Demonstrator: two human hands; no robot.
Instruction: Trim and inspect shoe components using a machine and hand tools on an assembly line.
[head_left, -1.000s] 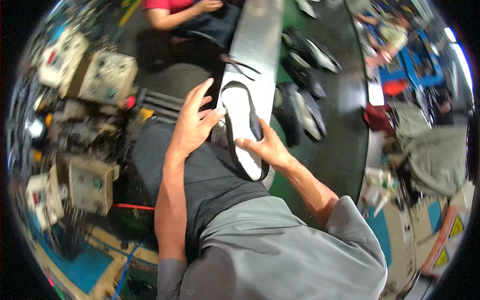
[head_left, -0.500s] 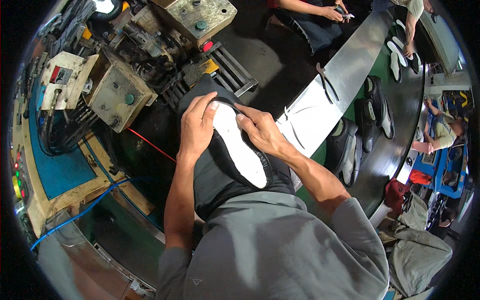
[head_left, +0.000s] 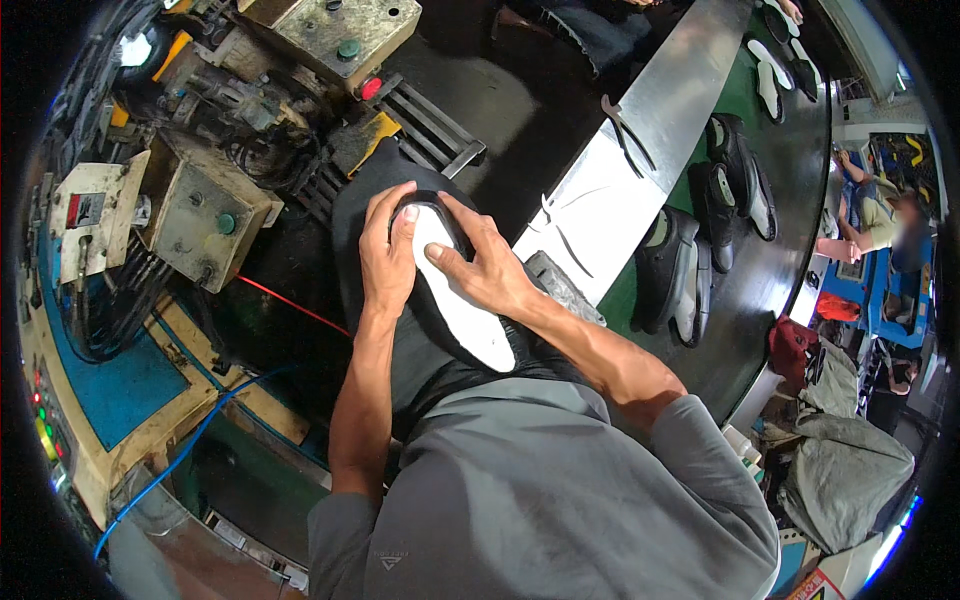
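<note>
In the head view, the person's left hand [head_left: 388, 245] and right hand [head_left: 487, 268] both hold a black shoe upper [head_left: 432, 312], bottom side up, above the lap. Whether it also rests on the dark trousers [head_left: 360, 215] cannot be told. The grip is a two-handed pinch at the far end: the left thumb lies along the edge of the white insole board [head_left: 465, 318], the right thumb presses flat on its face, and the fingers of both hands curl round the black sides. The near end, toward the grey shirt [head_left: 540, 460], is free of both hands.

As for how far along the piece is, the insole board looks already in place, with the black material closed round it along the visible edge. No outsole shows on this face, so the shoe appears only part made; what else is left cannot be told.

The metal bench [head_left: 690, 95] stands beyond the right hand, bearing dark-handled pliers [head_left: 630, 140] that neither hand touches. A worn grey block [head_left: 562, 285] lies just beside the right forearm. Farther right, black shoes [head_left: 668, 265] stand in a group on the conveyor [head_left: 800, 150], with white-bottomed pieces [head_left: 768, 92] beyond them; these seem to be at a similar part-made stage, though they are too small to judge closely.
</note>
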